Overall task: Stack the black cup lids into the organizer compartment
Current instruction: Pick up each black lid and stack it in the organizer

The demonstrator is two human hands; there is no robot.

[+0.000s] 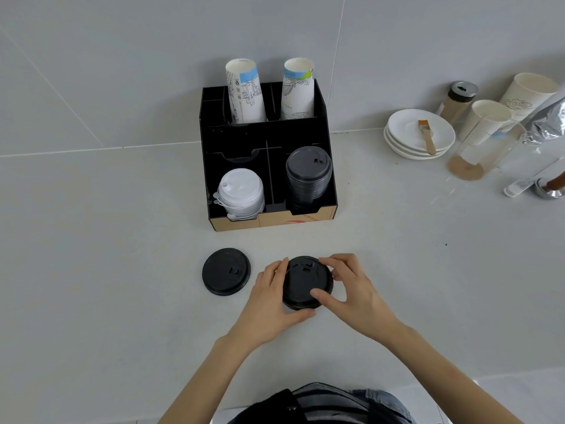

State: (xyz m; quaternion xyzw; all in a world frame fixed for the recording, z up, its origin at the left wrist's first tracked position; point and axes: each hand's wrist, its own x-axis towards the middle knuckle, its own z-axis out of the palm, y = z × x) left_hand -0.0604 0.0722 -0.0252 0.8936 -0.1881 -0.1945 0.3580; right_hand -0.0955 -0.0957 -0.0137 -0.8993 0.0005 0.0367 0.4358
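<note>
Both hands, left hand and right hand, clasp a small stack of round black plastic cup lids between them on the pale counter, seemingly squaring it for the black organizer ahead, a lone black lid lying just left.

At the frame's right, a wooden-handled brush is laid on stacked white saucers. Behind them, a lidded spice jar, two white paper cups and a crumpled silver foil bag are seen.
</note>
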